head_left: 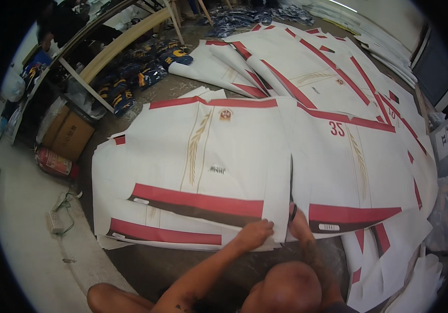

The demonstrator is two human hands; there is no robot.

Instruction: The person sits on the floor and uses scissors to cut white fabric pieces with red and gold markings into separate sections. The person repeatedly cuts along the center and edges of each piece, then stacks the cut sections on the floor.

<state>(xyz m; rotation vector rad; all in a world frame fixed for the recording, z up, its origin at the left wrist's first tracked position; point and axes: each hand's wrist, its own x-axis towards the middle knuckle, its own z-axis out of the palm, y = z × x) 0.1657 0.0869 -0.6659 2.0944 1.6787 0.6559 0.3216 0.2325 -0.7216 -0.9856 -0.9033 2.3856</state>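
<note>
A large white printed sheet with red and dark bands, gold leaf-like stripes and a small crest spreads in front of me. My left hand pinches its near edge with curled fingers. Just to the right, my right hand is closed round black-handled scissors, mostly hidden by the fingers. A narrow dark slit runs away from the scissors, between this sheet and the right-hand printed panel, which bears red digits. Beneath the left part lies another similar sheet.
More printed sheets overlap at the far right. A red fire extinguisher, a cardboard box and a power strip stand or lie at the left. Dark bagged bundles lie under a wooden table. Clear plastic bags sit at the right.
</note>
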